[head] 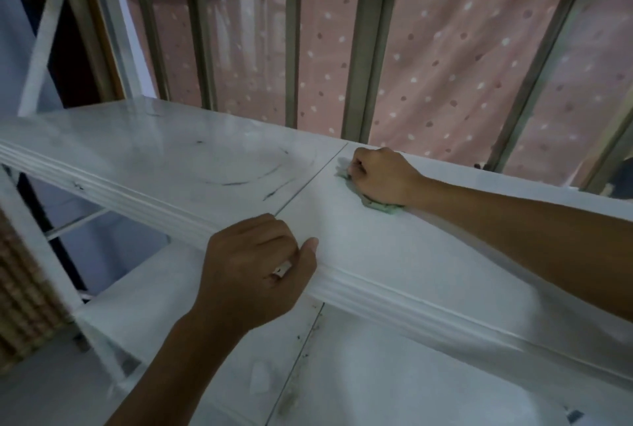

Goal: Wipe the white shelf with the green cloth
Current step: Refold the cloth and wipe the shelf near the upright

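The white shelf [164, 155] runs across the view from left to right, with dark curved scuff marks on its left panel. My right hand [380, 175] is closed on the green cloth [380, 205] and presses it on the shelf top, just right of the seam between two panels, near the back edge. Only the edges of the cloth show under the fist. My left hand [255, 271] grips the ribbed front edge of the same shelf, thumb on top, fingers curled under.
A lower white shelf [359, 374] with dirt specks along its seam lies below. Behind the shelf stand metal window bars [370, 48] and a pink dotted curtain [455, 59]. White frame posts [44, 31] rise at the left. A woven surface [24, 295] is at the lower left.
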